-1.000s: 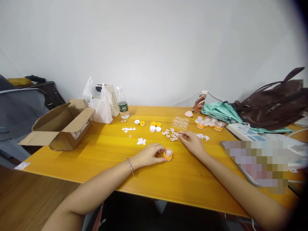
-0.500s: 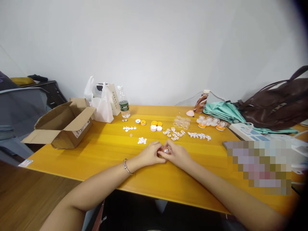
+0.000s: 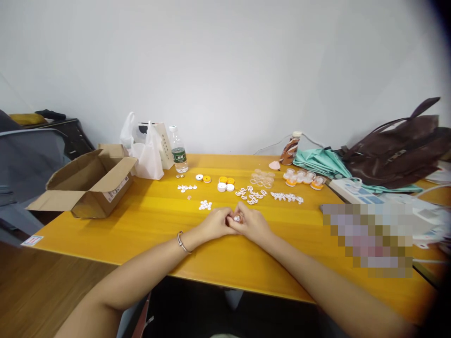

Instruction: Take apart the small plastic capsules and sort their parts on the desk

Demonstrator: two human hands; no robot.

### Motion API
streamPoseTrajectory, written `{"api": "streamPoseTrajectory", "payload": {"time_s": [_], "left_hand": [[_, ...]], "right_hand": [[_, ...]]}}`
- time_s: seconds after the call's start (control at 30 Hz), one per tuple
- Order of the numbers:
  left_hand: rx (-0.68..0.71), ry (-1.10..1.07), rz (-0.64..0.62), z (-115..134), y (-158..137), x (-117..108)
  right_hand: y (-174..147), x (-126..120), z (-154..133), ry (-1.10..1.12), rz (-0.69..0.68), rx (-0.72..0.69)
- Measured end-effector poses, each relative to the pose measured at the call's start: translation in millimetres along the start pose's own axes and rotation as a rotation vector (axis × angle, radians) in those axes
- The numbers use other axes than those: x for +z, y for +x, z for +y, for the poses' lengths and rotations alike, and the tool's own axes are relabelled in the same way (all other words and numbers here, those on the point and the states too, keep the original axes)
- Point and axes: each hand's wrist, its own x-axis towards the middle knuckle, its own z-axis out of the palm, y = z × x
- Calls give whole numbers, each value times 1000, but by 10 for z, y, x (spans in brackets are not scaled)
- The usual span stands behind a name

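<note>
My left hand [image 3: 214,223] and my right hand [image 3: 252,223] meet just above the table, fingers closed around a small round clear-and-white piece [image 3: 238,218]. Fingers cover most of this piece. Just beyond the hands lie white openwork parts [image 3: 251,195] and small white discs [image 3: 205,205]. Farther back are white round cups [image 3: 221,187], orange round cups [image 3: 230,180] and clear rings [image 3: 262,178]. A row of white shaped parts [image 3: 287,197] lies to the right, below several clear-topped pieces with orange bases [image 3: 317,182].
An open cardboard box [image 3: 84,183] stands at the left beside a white plastic bag [image 3: 148,157] and a water bottle [image 3: 179,150]. A brown drink bottle [image 3: 291,149], teal cloth [image 3: 320,162], dark bag [image 3: 394,150] and power strip [image 3: 352,190] are at the right.
The view has shifted slightly, so things on the table appear a little farther left. Both hands stay together around the small piece, with barely any change in grip.
</note>
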Motion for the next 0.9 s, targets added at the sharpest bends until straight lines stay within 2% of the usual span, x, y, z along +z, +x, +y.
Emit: {"api": "streamPoseTrajectory", "payload": {"time_s": [0.1,0.27,0.5,0.57,0.67,0.77,0.9], "left_hand": [[-64,-42,-11,-17,21,17],[-89,-84,0,-14,44,12],[-4,-203,-77,-31,35,-6],[-17,-201,-80,-37,32,-5],[-47,-175,-54,-30,25,-3],[-15,-178,-70,-11,22,-7],[25,-179,-79,-7,31,-14]], "right_hand": [[-1,-18,-2,32,-55,-55],[19,-58,9,16,-124,-135],[20,-298,20,135,-238,-455],[13,-328,34,133,-179,-451],[5,-296,47,62,-91,-319],[-8,-249,32,5,-136,-209],[-48,-249,5,-7,-134,-350]]}}
